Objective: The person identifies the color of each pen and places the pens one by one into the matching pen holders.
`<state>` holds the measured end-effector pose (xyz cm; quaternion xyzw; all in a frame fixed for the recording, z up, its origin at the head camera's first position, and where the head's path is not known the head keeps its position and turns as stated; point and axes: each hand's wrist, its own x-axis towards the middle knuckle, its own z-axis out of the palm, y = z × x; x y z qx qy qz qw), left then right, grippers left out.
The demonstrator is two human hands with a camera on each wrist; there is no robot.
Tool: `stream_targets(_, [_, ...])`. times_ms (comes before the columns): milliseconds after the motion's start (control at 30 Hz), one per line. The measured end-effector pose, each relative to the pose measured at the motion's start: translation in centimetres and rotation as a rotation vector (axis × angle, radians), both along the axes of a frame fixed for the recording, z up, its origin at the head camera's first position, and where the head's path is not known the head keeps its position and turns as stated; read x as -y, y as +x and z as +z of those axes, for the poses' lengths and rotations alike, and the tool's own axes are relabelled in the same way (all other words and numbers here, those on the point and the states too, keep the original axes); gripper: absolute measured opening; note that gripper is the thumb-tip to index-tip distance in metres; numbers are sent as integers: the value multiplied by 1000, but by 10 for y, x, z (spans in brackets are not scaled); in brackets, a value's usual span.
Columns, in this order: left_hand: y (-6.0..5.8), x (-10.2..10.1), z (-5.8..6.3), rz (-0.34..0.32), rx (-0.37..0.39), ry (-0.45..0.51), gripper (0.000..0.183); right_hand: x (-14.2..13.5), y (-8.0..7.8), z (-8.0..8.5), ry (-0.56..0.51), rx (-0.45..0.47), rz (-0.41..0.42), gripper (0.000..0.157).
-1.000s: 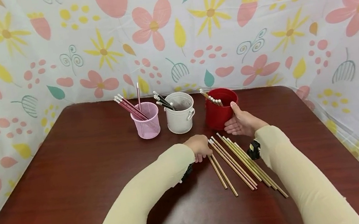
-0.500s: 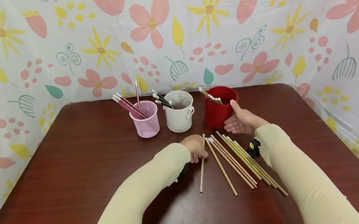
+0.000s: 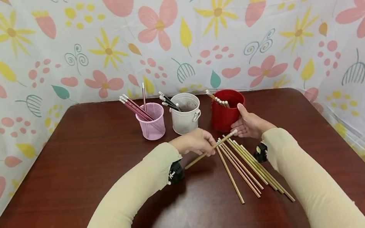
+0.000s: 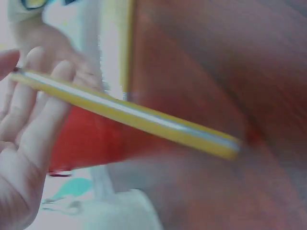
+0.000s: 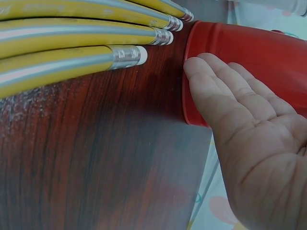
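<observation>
My left hand (image 3: 196, 142) pinches a gold-yellow pencil (image 3: 202, 156), raised over the table and tilted, its white eraser end up towards the right. The left wrist view shows the same pencil (image 4: 144, 117), blurred, between thumb and fingers. My right hand (image 3: 250, 124) rests against the side of a red bucket (image 3: 222, 119), thumb up at the rim. Straight fingers (image 5: 211, 88) lie along its wall in the right wrist view. Several pencils with white erasers stand inside the red bucket. More gold pencils (image 3: 244, 167) lie fanned on the table between the hands.
A white bucket (image 3: 184, 123) with dark pencils stands left of the red one. Beside it is a pink mesh cup (image 3: 153, 130) holding several dark-red pencils. A flower-patterned cloth (image 3: 168, 61) hangs behind the brown table (image 3: 72, 176).
My left hand has drawn one pencil away from the row, lifted it and turned it so that its eraser points right, towards the red bucket. The right hand has stayed at the bucket.
</observation>
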<state>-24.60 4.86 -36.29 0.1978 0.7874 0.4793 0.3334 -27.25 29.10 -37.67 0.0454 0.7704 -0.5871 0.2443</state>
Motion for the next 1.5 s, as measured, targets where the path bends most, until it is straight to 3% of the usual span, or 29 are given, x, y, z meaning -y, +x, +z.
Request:
stream_targets(167, [12,1,29,148,-87,344,11,-1,0,-1,4,-7,13,100])
stream_targets(367, [37,-1,69,434,-244,783,15,-1,-1,-2,12,1,1,99])
stream_targets(433, [40,-2,79,498,-277,889,15,-1,-1,-1,7,4,-6,98])
stream_targets(500, [38,-3,89,535,-330,912,14,-1,-1,-1,4,3,-7,98])
stream_targets(600, [25,-7,100,557,-400,874,13,-3,-1,-2,1,6,-7,100])
stream_targets(800, [-13,-19,126,605,-572,656,11,-5,0,-1,21,12,2,101])
stream_targets(933, [-31,-28,136,574,-665,518,8,-3,-1,0,28,10,20,102])
stream_targets(1033, [-40,-33,133,522,-673,417,9,-1,-1,1,25,13,25,103])
stream_targets(1133, [-47,-37,122,485,-691,311,8,-1,-1,2,24,12,28,103])
stream_targets(1367, [-48,-46,96,455,-630,215,8,-2,-3,2,38,11,25,103])
stream_targets(1500, [-54,-48,87,461,-643,155,9,-2,-5,3,41,5,20,103])
